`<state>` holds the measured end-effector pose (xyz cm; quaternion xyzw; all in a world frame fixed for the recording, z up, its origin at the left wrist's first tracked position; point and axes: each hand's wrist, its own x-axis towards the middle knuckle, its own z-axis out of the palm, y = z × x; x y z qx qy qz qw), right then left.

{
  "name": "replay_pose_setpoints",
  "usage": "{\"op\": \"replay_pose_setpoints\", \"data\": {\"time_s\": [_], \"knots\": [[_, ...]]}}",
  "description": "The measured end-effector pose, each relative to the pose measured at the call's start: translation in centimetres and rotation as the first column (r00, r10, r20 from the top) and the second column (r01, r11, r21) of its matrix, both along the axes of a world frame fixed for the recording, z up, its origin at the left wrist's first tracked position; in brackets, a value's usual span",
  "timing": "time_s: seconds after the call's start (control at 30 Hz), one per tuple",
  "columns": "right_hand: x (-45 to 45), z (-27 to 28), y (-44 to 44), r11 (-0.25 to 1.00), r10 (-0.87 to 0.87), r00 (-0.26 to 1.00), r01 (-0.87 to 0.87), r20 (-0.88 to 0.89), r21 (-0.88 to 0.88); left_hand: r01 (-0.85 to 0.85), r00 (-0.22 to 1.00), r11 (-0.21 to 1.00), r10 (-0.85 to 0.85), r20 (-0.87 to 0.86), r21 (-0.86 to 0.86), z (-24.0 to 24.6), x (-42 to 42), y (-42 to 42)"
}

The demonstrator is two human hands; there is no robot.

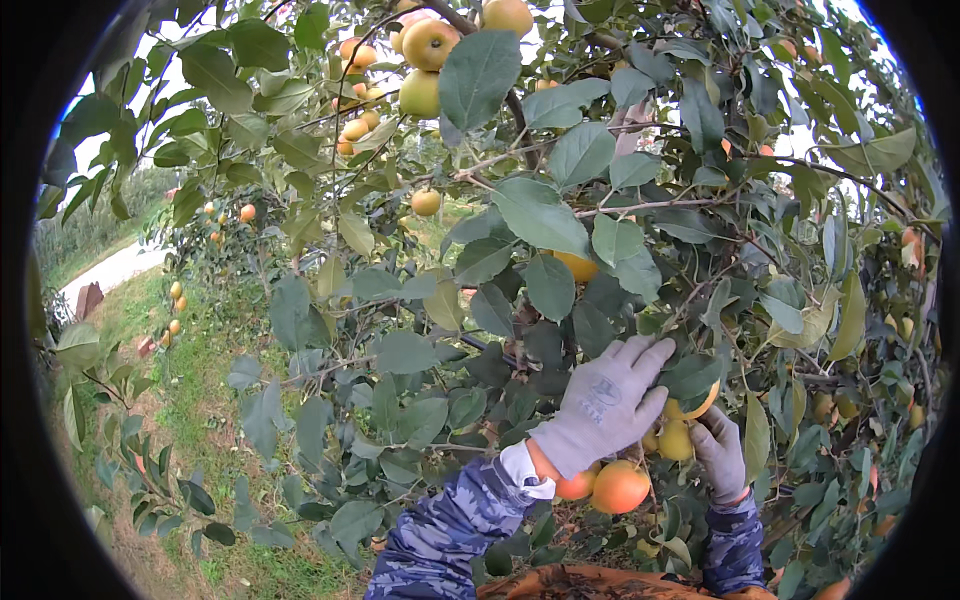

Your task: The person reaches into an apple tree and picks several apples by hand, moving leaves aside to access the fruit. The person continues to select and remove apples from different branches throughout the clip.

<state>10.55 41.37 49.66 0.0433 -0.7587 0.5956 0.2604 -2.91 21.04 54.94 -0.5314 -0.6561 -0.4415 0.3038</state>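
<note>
My left hand (609, 401), in a pale grey knit glove with a blue print, reaches across apple foliage. Its thumb is apart from the outstretched fingers, which lie against leaves at the upper left of a yellow apple (696, 406). A green leaf (686, 375) covers part of that apple. My right hand (720, 454), gloved too, has its fingertips at the apple's lower right side; whether they grip it is hidden. Just below hangs a smaller yellow-green apple (675, 441), close to the right fingers. Under my left wrist hang an orange-red apple (621, 487) and a partly covered one (576, 486).
Leafy branches (652, 204) cross in front of me. Several apples (430, 45) cluster overhead, and a small one (426, 202) hangs mid-view. Dense foliage stands on the right. Grass (187, 397) and a pale path (112, 271) show at left. Orange patterned fabric (592, 583) lies below my hands.
</note>
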Motion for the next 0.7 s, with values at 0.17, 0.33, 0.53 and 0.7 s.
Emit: {"op": "replay_pose_setpoints", "data": {"time_s": [0.17,0.33,0.53,0.7], "knots": [[-0.2,-0.5,1.0,0.999,-0.013,0.996,0.018,0.092,-0.051,0.597,0.671,0.798,-0.554,0.492,0.084,-1.6,-1.2,-2.2],[0.0,-0.2,-0.6,0.998,-0.045,0.997,0.048,0.06,-0.042,-0.013,0.493,0.68,-0.634,0.596,0.734,-0.8,-8.4,-3.2],[-0.3,-0.6,-1.3,0.995,0.009,0.996,0.0,0.094,-0.096,-0.324,0.941,0.943,0.33,0.076,-0.079,3.7,-12.2,-0.7],[-0.3,-0.6,-1.5,0.997,0.011,0.994,-0.002,0.106,-0.079,-0.105,0.974,0.974,0.142,0.177,-0.199,3.3,-13.9,7.0]]}}
